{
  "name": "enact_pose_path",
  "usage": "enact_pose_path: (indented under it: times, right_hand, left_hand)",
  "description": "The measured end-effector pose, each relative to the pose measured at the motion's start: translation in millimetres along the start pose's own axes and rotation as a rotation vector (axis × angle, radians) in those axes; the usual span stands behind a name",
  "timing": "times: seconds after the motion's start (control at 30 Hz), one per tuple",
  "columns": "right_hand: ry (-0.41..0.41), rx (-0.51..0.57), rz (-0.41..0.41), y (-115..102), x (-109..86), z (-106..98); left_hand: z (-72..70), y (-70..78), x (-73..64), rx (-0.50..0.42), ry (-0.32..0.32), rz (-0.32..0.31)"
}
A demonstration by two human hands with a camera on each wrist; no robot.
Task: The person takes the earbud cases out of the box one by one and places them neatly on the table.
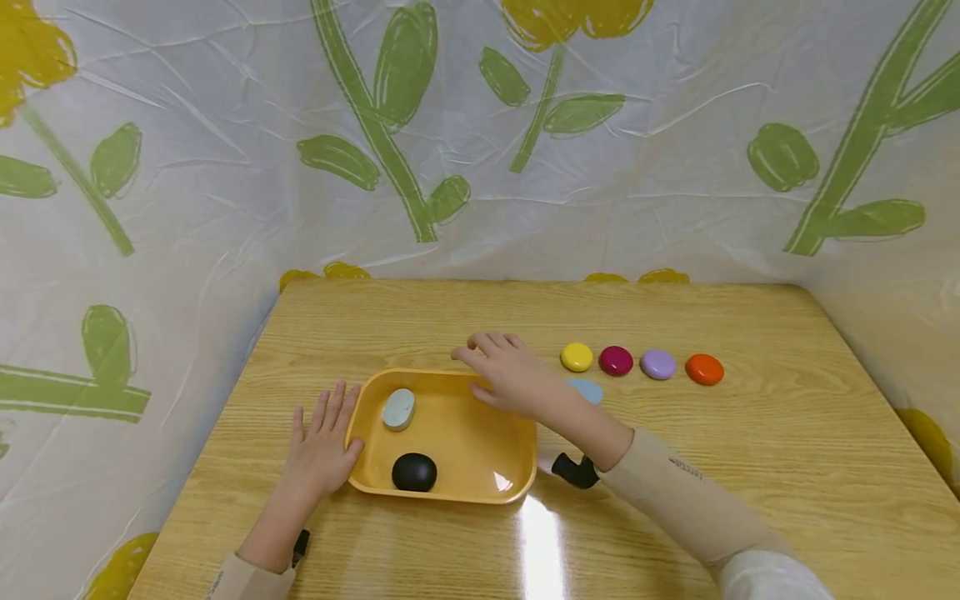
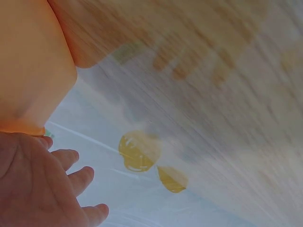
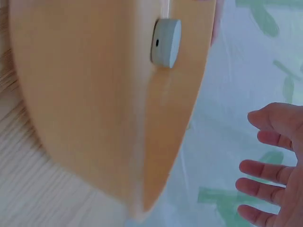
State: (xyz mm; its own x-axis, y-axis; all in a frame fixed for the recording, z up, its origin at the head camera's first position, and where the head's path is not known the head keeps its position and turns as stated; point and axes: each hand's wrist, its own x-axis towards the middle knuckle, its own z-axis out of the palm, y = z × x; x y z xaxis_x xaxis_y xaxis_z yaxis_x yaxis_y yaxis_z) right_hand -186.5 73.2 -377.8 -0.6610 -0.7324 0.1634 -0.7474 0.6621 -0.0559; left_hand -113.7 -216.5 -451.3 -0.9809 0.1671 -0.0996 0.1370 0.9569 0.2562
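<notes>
Wooden desk [image 1: 675, 467], backed by a white sheet [image 1: 675, 167] printed with green stems and yellow flowers. Yellow rectangular tray [image 1: 480, 467] lying left of centre on the desk, holding a pale grey-blue stone [image 1: 399, 408] near its far left corner and a black stone [image 1: 414, 472] near its front edge. Right hand [image 1: 504, 371] hovering palm-down over the tray's far right corner, fingers [image 3: 265, 170] spread and relaxed, gripping nothing. Left hand [image 1: 324, 446] flat on the desk, touching the tray's left rim, fingers [image 2: 71, 182] straight and holding nothing. Light blue stone [image 1: 588, 390] partly hidden behind the right wrist. Row beyond it, left to right: yellow stone [image 1: 577, 357], magenta stone [image 1: 616, 360], lilac stone [image 1: 657, 364], orange stone [image 1: 704, 369].
</notes>
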Motion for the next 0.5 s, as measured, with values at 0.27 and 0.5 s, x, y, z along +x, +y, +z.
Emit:
enact_pose_path:
  times: [0.27, 0.5]
  right_hand:
    - [-0.054, -0.11, -0.181, -25.5, 31.5, 1.9]
    - [-0.196, -0.195, -0.237, -41.5, 58.1, 14.2]
  left_hand:
    - [0.8, -1.0, 0.4, 0.002, 0.004, -0.002]
    - [1.3, -1.8, 1.4, -0.001, -0.011, -0.005]
